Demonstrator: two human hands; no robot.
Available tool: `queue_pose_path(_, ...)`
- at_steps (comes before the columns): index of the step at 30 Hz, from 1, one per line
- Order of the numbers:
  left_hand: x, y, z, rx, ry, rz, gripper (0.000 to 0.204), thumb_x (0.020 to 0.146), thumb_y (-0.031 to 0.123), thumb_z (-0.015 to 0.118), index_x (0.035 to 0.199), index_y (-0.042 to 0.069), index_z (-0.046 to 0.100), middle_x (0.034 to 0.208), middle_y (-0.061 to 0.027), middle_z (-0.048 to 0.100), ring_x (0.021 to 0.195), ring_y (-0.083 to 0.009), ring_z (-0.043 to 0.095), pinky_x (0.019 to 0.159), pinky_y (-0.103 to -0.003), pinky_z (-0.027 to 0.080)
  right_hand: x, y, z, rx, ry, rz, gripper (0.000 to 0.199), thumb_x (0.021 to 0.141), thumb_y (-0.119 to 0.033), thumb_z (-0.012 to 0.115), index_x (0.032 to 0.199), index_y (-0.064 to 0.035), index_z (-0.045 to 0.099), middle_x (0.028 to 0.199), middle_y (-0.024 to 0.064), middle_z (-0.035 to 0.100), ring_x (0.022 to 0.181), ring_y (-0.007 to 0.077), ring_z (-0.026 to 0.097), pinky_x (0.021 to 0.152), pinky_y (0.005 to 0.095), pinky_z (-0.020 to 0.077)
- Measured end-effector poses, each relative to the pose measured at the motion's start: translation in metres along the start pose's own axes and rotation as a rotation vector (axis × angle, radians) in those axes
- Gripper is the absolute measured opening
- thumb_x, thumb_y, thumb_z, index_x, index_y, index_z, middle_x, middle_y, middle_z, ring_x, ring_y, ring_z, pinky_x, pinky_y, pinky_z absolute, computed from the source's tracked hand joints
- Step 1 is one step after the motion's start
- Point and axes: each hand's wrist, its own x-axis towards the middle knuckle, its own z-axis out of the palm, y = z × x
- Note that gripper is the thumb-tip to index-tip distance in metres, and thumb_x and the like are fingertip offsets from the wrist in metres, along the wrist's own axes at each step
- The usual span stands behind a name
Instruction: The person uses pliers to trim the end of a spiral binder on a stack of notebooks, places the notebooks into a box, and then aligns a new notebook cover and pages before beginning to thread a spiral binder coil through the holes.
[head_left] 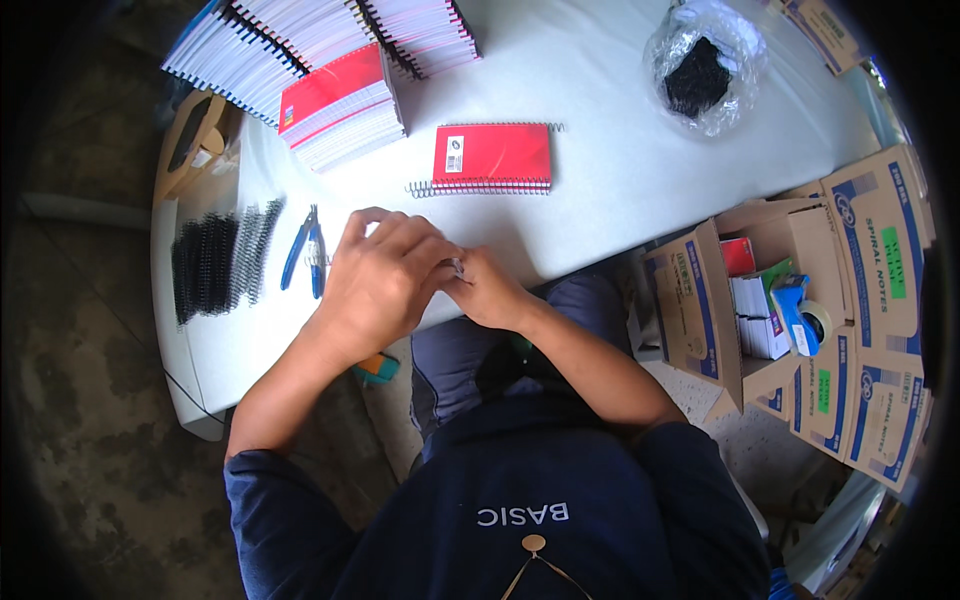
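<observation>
My left hand (pixel 378 280) and my right hand (pixel 490 292) meet at the near edge of the white table (pixel 600 180), fingers curled together around a small thin metal wire piece (pixel 459 268) that is mostly hidden. Blue-handled pliers (pixel 305 250) lie just left of my left hand. A red spiral notebook (pixel 493 156) lies flat beyond my hands, with a loose wire coil (pixel 440 188) along its near edge.
Black binding coils (pixel 215 262) lie at the table's left end. Stacks of spiral notebooks (pixel 320 60) fill the far left. A clear bag of black pieces (pixel 702 68) sits far right. Open cardboard boxes (pixel 800 300) with notebooks and a tape dispenser (pixel 800 312) stand to my right.
</observation>
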Motion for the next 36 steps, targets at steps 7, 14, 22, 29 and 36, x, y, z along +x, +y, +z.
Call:
queue_pose_path(7, 0.007, -0.015, -0.004, 0.128, 0.732, -0.242, 0.085, 0.064, 0.036, 0.081, 0.129, -0.002, 0.040, 0.129, -0.0224, 0.039, 0.117, -0.0362, 0.042, 0.097, -0.043, 0.033, -0.003, -0.012, -0.018, 0.279, 0.375, -0.266, 0.028, 0.091, -0.012, 0.054, 0.116, -0.0009, 0.045, 0.112, 0.0087, 0.052, 0.107, 0.0143, 0.050, 0.092, 0.0296, 0.0401)
queue_pose_path(14, 0.063, -0.002, 0.065, -0.693, 0.874, -0.354, 0.030, 0.086, 0.010, 0.061, 0.114, 0.002, 0.057, 0.108, -0.0111, 0.063, 0.098, -0.0183, 0.059, 0.089, -0.031, 0.043, 0.031, 0.013, -0.058, 0.168, 0.835, -0.158, 0.044, 0.097, -0.030, 0.043, 0.130, -0.0007, 0.035, 0.131, 0.0155, 0.039, 0.122, 0.0207, 0.037, 0.103, 0.0339, 0.0283)
queue_pose_path(22, 0.064, -0.015, 0.115, 0.022, 0.575, -0.446, 0.053, 0.068, 0.037, 0.078, 0.106, 0.005, 0.059, 0.120, -0.0187, 0.049, 0.105, -0.0368, 0.051, 0.093, -0.044, 0.040, 0.018, 0.041, -0.068, -0.157, 0.760, -0.193, 0.048, 0.092, -0.007, 0.046, 0.137, 0.0005, 0.032, 0.137, 0.0218, 0.039, 0.126, 0.0317, 0.040, 0.104, 0.0374, 0.0313)
queue_pose_path(29, 0.060, -0.027, 0.113, -0.136, 0.468, -0.527, 0.048, 0.064, 0.030, 0.082, 0.096, 0.004, 0.057, 0.101, -0.0151, 0.052, 0.095, -0.0312, 0.052, 0.081, -0.042, 0.043, 0.020, 0.021, -0.059, -0.397, 0.736, -0.030, 0.057, 0.082, 0.008, 0.045, 0.137, -0.0025, 0.033, 0.143, 0.0241, 0.029, 0.134, 0.0368, 0.027, 0.106, 0.0392, 0.0296)
queue_pose_path(36, 0.058, -0.127, 0.021, 0.521, 0.724, -0.276, 0.034, 0.082, 0.018, 0.062, 0.113, 0.007, 0.056, 0.111, -0.0127, 0.058, 0.103, -0.0330, 0.053, 0.091, -0.042, 0.040, 0.013, 0.008, -0.052, -0.581, 0.932, -0.358, 0.059, 0.087, -0.002, 0.050, 0.139, 0.0041, 0.023, 0.145, 0.0236, 0.025, 0.135, 0.0351, 0.027, 0.107, 0.0424, 0.0268)
